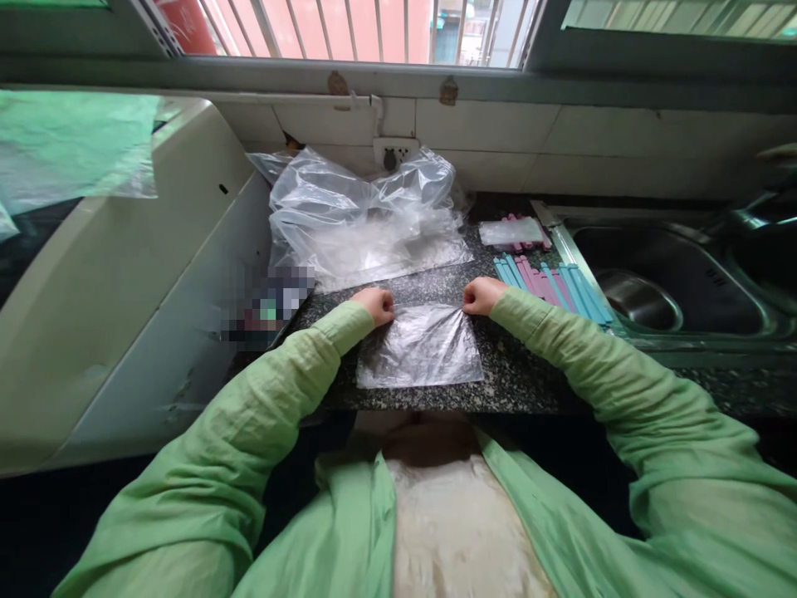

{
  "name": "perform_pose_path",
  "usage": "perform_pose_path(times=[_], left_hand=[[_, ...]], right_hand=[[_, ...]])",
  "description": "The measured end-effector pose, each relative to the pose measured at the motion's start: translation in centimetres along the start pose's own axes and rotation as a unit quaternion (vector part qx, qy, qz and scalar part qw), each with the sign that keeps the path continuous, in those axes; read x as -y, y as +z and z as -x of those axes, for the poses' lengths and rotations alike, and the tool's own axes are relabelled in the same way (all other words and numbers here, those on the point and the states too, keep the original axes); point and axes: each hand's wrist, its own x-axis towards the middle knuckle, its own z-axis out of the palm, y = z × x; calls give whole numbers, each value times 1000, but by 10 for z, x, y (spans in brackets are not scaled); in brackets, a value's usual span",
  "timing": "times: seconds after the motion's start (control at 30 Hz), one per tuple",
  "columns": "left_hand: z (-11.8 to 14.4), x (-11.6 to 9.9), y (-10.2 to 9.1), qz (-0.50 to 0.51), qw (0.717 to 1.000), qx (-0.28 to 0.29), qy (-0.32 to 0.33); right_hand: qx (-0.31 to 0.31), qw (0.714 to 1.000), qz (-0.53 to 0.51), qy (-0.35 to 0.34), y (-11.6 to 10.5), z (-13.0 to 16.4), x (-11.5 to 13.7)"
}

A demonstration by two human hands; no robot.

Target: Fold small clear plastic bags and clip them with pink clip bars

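Left of centre, the left hand (375, 304) pinches the upper left corner of the small plastic bag (422, 347), fingers clamped on its edge. The bag lies flat at frame centre on the speckled table (523, 374), near the front edge. Right of centre, the right hand (479, 295) pinches the upper right corner, fingers likewise closed on the film. The bag appears thin, light, limp and slippery; it likely wrinkles under any pull, so a hold at the top corners or open edge suits it best. Behind, at upper centre, sits a heap of clear plastic bags (367, 218). Further right lie coloured sealing sticks (551, 284), then the steel sink (672, 282).
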Motion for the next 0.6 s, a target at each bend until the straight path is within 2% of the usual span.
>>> perform_pose_path(times=[0.1, 0.27, 0.4, 0.43, 0.5, 0.57, 0.6], left_hand=[[1, 3, -3, 31, 999, -4, 10], [11, 7, -5, 85, 995, 41, 19], [23, 14, -1, 82, 996, 43, 6], [26, 16, 1, 81, 996, 25, -2], [36, 20, 5, 71, 996, -56, -8], [51, 20, 10, 42, 983, -174, 28], [61, 19, 13, 31, 972, -221, 72]], right_hand=[[-9, 1000, -22, -9, 1, -1, -2], [-37, 997, -68, -21, 1, -1, -3], [-93, 990, -97, -32, 2, 4, -8], [-117, 986, -105, -49, 4, 8, -10], [-168, 973, -116, -109, 11, 19, -14], [-211, 952, -105, -195, 20, 36, -18], [-226, 939, -90, -241, 25, 46, -20]])
